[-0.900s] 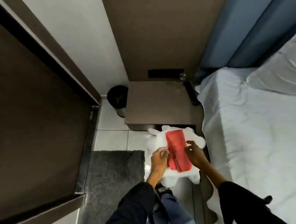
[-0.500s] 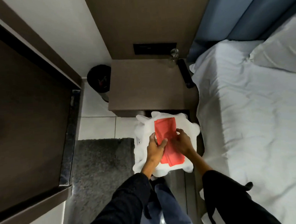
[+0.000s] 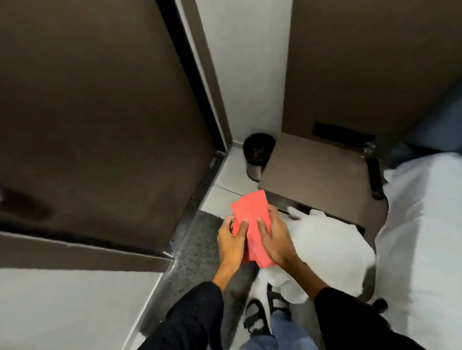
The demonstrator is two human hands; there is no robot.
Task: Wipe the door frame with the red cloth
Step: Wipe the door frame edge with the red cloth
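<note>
The red cloth [image 3: 251, 222], folded into a flat oblong, is held in the air between both hands, above the floor near the corner of the grey mat [image 3: 199, 244]. The left hand [image 3: 232, 245] grips the cloth's left edge, thumb on top and fingers curled under; the right hand [image 3: 275, 238] lies over its right half, fingers spread along the top face and closed on the lower end. The cloth's long axis runs away from the body, its free end pointing toward the bedside table [image 3: 313, 175]. The door frame [image 3: 199, 76] stands to the left and ahead of the hands, a dark upright strip between the brown door [image 3: 84, 102] and the white wall [image 3: 247, 65]; its lower end meets the floor near the small bin [image 3: 258, 154]. The left hand is the nearer of the two to the frame. Judged from this layout, the next move is to carry the cloth left and upward to the strip. Open room exists over the mat; the white bundle [image 3: 329, 250] and the bed [image 3: 438, 229] crowd the right side, and the door face lies close on the left.
</note>
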